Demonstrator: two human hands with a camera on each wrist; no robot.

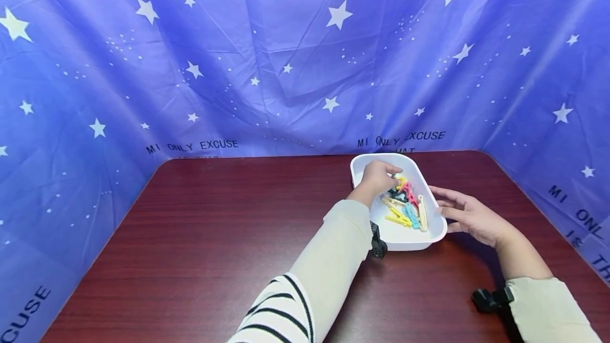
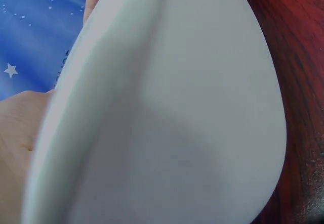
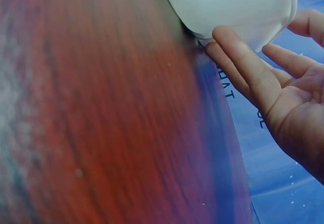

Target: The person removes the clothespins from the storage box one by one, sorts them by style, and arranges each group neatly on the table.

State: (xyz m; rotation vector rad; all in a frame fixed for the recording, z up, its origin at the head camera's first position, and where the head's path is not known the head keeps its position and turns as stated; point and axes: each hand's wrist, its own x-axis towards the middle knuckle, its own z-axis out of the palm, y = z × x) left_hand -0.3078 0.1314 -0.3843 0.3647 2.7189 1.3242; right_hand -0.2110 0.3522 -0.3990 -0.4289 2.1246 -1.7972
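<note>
A white plastic tray stands on the table, holding a loose pile of clothespins in yellow, pink, light blue, cream and dark colours. My left hand reaches over the tray's left rim, thumb and fingertips at the far end of the pile. Something dark shows between them; whether they pinch it is unclear. In the left wrist view the tray's wall hides most of that hand. My right hand rests its spread, fairly straight fingers along the tray's right side. The right wrist view shows those fingers against the tray's outside.
A dark red wooden table extends to the left and front of the tray. Behind and on both sides hangs a blue curtain with white stars. Black wrist cameras are strapped to both forearms.
</note>
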